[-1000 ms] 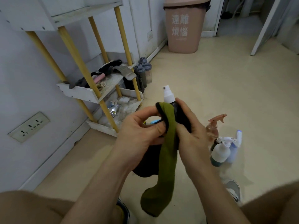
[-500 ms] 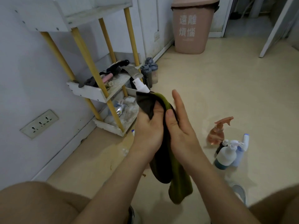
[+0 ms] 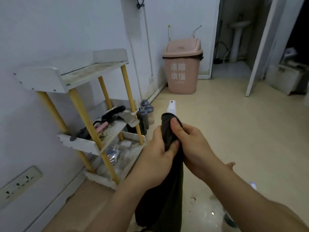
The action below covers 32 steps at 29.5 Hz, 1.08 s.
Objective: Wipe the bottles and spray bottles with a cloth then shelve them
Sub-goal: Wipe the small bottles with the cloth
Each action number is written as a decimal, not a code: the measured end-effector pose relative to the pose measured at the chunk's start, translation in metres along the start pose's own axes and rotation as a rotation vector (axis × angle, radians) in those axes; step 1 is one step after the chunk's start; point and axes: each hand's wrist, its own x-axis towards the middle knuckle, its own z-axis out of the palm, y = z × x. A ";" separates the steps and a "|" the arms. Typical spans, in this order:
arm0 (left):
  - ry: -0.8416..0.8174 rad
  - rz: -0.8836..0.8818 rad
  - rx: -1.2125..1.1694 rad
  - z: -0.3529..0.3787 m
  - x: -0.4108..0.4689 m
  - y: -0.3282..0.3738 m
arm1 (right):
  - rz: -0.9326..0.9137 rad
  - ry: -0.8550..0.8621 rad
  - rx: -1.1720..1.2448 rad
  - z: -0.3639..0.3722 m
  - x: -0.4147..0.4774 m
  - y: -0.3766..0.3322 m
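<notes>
Both hands meet at the centre of the frame around a dark cloth [image 3: 168, 131] wrapped over a spray bottle [image 3: 171, 107]. Only the bottle's white nozzle shows, standing upright above the top fold of the cloth; its body is hidden inside the wrap. The left hand [image 3: 156, 158] is closed around the cloth from the lower left, thumb pressing on the fabric. The right hand [image 3: 192, 144] is closed on it from the right, thumb laid across the upper fold just below the nozzle. The rest of the cloth hangs straight down between the forearms towards the bottom edge of the frame.

At the left stands a shelf [image 3: 93, 144] with white trays and yellow posts, set against the wall. Its top tray looks bare, its middle tray holds dark odds and ends (too jumbled to name), and its lowest tray holds crumpled wrappers. Just beside the shelf's right posts, on the floor [image 3: 242, 131], stand some grey-capped bottles [image 3: 145, 113]. In the upper middle, against the wall, sits a pink bin [image 3: 182, 67] with white characters. A wall socket [image 3: 18, 183] shows at lower left.
</notes>
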 end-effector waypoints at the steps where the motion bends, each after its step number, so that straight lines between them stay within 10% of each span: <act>1: -0.038 -0.010 -0.086 0.001 0.000 -0.006 | 0.027 0.024 0.073 -0.001 0.002 0.003; 6: 0.045 -0.135 -0.576 -0.003 0.014 -0.007 | 0.054 0.130 0.231 0.007 0.022 0.012; 14: 0.382 -0.169 -0.316 -0.004 0.046 -0.014 | 0.106 -0.013 0.321 0.009 0.044 0.019; 24: 0.062 -0.200 -0.608 0.010 0.037 -0.018 | 0.083 0.076 0.172 -0.005 0.039 0.019; 32: 0.379 -0.060 -0.123 -0.003 0.036 -0.018 | 0.111 -0.044 0.027 -0.010 0.033 0.013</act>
